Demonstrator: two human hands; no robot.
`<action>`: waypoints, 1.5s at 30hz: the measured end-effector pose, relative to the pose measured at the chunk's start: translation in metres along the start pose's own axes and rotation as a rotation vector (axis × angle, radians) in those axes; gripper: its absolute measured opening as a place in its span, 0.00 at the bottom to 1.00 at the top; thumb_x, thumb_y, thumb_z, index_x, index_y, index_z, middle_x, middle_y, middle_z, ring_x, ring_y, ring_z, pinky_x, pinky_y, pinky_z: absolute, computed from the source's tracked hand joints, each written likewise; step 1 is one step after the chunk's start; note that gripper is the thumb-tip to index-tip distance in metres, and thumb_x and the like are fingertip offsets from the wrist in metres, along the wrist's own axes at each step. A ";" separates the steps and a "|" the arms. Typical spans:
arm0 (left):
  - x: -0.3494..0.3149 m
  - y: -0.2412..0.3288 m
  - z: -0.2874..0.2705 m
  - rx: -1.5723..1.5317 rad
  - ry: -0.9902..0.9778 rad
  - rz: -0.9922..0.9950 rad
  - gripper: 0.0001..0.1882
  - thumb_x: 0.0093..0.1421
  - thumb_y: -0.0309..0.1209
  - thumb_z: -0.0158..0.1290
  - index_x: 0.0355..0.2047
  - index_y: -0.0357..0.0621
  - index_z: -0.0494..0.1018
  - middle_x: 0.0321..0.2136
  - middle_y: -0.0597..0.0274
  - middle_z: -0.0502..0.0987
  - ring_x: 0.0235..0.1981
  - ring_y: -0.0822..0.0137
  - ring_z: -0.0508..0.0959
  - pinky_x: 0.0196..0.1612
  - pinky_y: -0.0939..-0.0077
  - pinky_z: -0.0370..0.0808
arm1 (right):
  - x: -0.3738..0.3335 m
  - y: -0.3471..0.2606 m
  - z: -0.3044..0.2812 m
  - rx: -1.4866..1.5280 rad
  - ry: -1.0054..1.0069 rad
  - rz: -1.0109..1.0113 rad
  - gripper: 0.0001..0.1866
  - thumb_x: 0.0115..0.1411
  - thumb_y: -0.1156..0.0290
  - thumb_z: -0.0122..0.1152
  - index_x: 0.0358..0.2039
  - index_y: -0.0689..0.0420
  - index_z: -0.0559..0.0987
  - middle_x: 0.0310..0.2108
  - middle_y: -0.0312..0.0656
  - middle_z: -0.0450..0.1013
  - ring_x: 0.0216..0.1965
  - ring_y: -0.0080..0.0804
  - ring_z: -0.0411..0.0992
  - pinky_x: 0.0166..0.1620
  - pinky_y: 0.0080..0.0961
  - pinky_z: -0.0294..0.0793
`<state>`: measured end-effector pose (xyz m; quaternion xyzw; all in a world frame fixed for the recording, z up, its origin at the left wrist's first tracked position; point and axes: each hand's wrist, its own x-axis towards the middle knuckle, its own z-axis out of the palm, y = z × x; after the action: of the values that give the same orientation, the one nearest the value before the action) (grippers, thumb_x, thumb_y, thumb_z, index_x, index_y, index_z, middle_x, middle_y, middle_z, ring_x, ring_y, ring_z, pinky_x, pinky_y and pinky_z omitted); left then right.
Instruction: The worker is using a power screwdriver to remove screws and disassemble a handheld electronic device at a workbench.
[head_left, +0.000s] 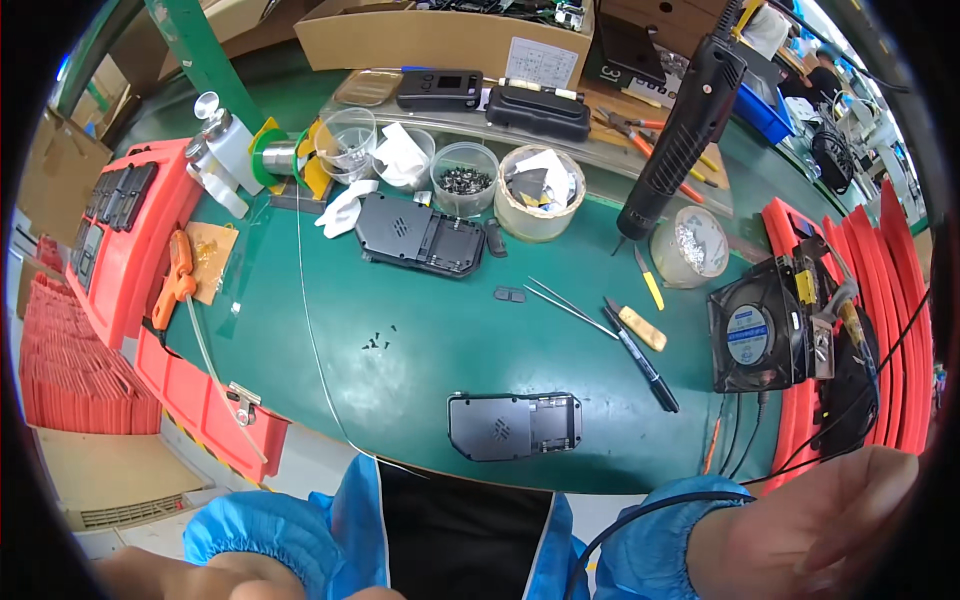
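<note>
My right hand (810,525) is raised at the lower right, past the table edge. Its thumb and fingers look pressed together; anything between them is hidden. A black cable (650,505) passes by its wrist. My left hand (200,580) is mostly cut off at the lower left, its fingers unclear. Between them, near the table's front edge, lies a black device housing (500,428) with an open compartment at its right end. Farther back rests a second black housing (415,235), with two small black pieces (509,294) nearby. Several small dark screws (375,342) lie loose at the left.
Tweezers (570,306), a black marker (645,360) and a wooden-handled tool (642,328) lie right of centre. A black electric screwdriver (685,130) hangs above. A fan (752,332) stands at the right, a solder spool (278,158) back left, a screw cup (464,180) behind.
</note>
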<state>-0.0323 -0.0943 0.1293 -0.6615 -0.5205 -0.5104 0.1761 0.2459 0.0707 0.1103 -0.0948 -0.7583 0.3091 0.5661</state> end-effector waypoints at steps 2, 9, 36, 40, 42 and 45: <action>-0.005 0.007 -0.001 -0.001 0.001 -0.018 0.20 0.47 0.17 0.65 0.33 0.39 0.64 0.28 0.57 0.66 0.20 0.64 0.65 0.20 0.69 0.57 | 0.002 -0.001 -0.002 0.002 -0.011 0.013 0.07 0.60 0.77 0.58 0.38 0.64 0.80 0.30 0.47 0.78 0.27 0.39 0.77 0.29 0.41 0.78; -0.003 -0.002 -0.006 0.011 -0.013 -0.034 0.20 0.46 0.18 0.65 0.33 0.39 0.65 0.28 0.57 0.67 0.21 0.63 0.65 0.20 0.69 0.58 | -0.018 -0.009 -0.019 0.021 -0.008 0.038 0.07 0.59 0.78 0.59 0.38 0.64 0.80 0.30 0.47 0.78 0.27 0.38 0.77 0.29 0.41 0.77; -0.041 -0.005 -0.024 0.011 -0.035 -0.114 0.19 0.45 0.19 0.66 0.35 0.39 0.68 0.29 0.57 0.68 0.22 0.63 0.66 0.22 0.68 0.59 | -0.007 0.016 -0.010 0.046 -0.022 0.135 0.07 0.59 0.79 0.59 0.38 0.64 0.81 0.29 0.46 0.78 0.27 0.38 0.77 0.29 0.39 0.77; -0.052 -0.004 -0.032 0.017 -0.043 -0.135 0.19 0.45 0.19 0.66 0.35 0.39 0.68 0.29 0.57 0.68 0.22 0.63 0.66 0.23 0.68 0.59 | -0.009 0.019 -0.008 0.058 -0.028 0.158 0.07 0.59 0.79 0.60 0.38 0.63 0.82 0.29 0.46 0.78 0.27 0.38 0.77 0.29 0.39 0.77; -0.040 -0.009 -0.022 0.032 -0.040 -0.150 0.19 0.45 0.19 0.66 0.35 0.39 0.69 0.29 0.57 0.68 0.22 0.63 0.66 0.23 0.68 0.60 | -0.008 0.019 -0.006 0.074 -0.040 0.164 0.07 0.58 0.79 0.60 0.38 0.63 0.82 0.29 0.46 0.78 0.27 0.38 0.77 0.29 0.39 0.77; -0.045 -0.008 -0.033 0.033 -0.041 -0.163 0.19 0.45 0.19 0.66 0.35 0.38 0.69 0.29 0.57 0.69 0.22 0.63 0.66 0.23 0.68 0.60 | -0.005 0.021 0.000 0.076 -0.046 0.176 0.07 0.58 0.79 0.60 0.38 0.63 0.82 0.29 0.46 0.78 0.27 0.38 0.77 0.29 0.39 0.77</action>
<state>-0.0523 -0.1390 0.1020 -0.6243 -0.5842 -0.5009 0.1342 0.2436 0.0853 0.0946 -0.1323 -0.7475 0.3884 0.5225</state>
